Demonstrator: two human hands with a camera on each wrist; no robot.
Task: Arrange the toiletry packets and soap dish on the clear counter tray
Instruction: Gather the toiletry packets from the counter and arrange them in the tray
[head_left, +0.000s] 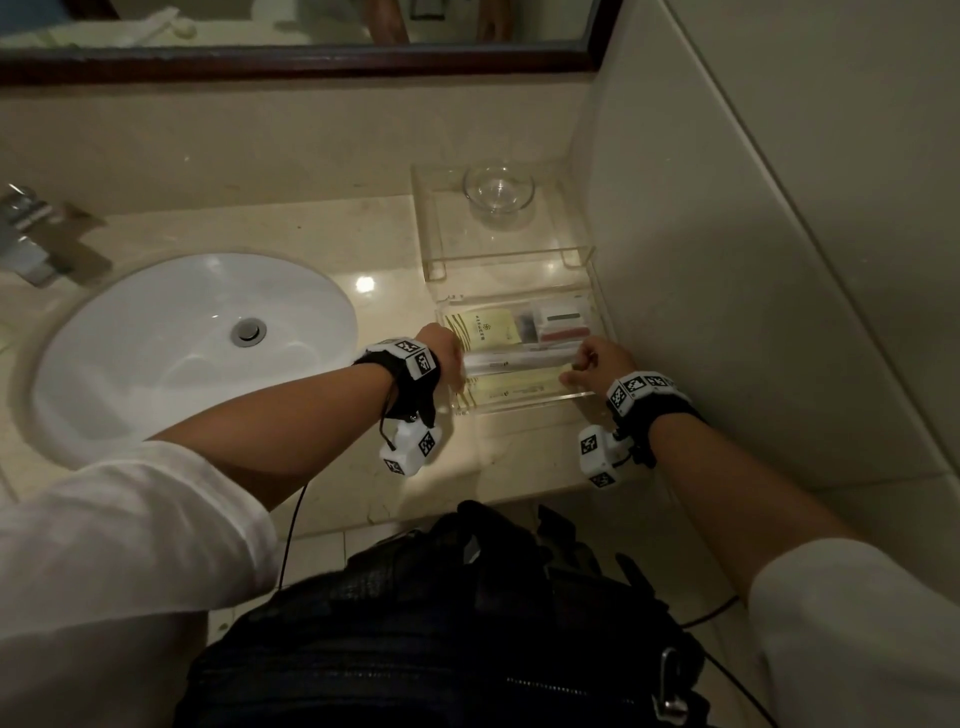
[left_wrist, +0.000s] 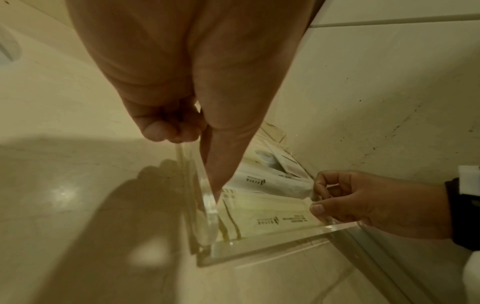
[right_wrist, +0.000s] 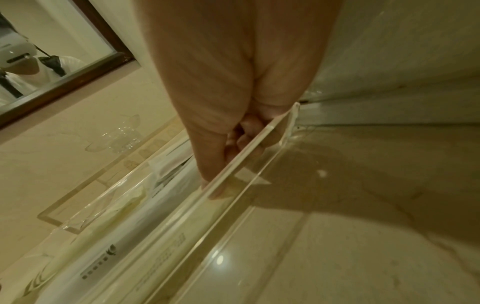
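A clear tray (head_left: 524, 406) (left_wrist: 272, 244) (right_wrist: 182, 226) sits on the counter by the right wall and holds several packets. Among them are yellow packets (head_left: 483, 327) (left_wrist: 267, 214) and a small box (head_left: 563, 325). A long white packet (head_left: 511, 361) (left_wrist: 272, 183) lies across the tray's middle. My left hand (head_left: 449, 358) (left_wrist: 192, 133) pinches the tray's left wall, thumb inside and curled fingers outside. My right hand (head_left: 592, 358) (left_wrist: 319, 193) (right_wrist: 233, 148) holds the white packet's right end, inside the right wall. The glass soap dish (head_left: 498, 189) (right_wrist: 122, 135) stands behind on a clear riser (head_left: 436, 234).
A white sink (head_left: 197, 343) and a faucet (head_left: 36, 234) lie to the left. A tiled wall (head_left: 727, 260) runs close along the tray's right side. A mirror (head_left: 311, 57) hangs behind the counter. A black bag (head_left: 441, 623) hangs at my waist below the counter's front edge.
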